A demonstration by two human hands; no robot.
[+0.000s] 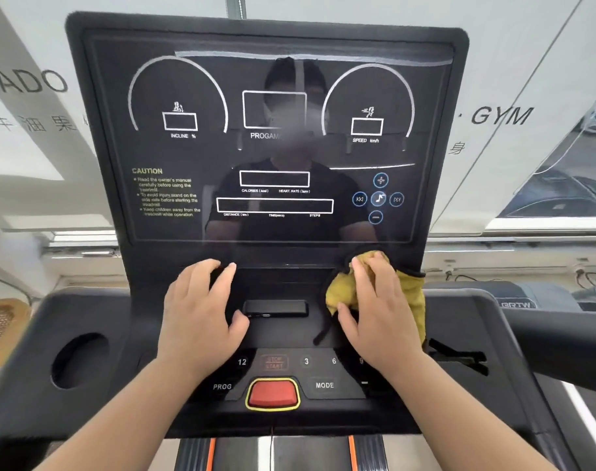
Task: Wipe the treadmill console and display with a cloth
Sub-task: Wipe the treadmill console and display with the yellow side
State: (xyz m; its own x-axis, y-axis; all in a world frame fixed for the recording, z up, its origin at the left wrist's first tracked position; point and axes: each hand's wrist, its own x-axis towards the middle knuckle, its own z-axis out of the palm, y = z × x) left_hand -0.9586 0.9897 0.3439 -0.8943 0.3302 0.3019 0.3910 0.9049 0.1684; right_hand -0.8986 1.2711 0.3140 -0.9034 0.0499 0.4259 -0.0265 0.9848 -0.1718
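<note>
noting right hand (pixel 381 311) flat on cloth (pixel 410 297), left hand (pixel 198 314) spread bare on console (pixel 459 314); i fear wrists nudging start key (pixel 274 362).

cloth (pixel 408 294) on console (pixel 459 321), below display (pixel 188 158)
</note>
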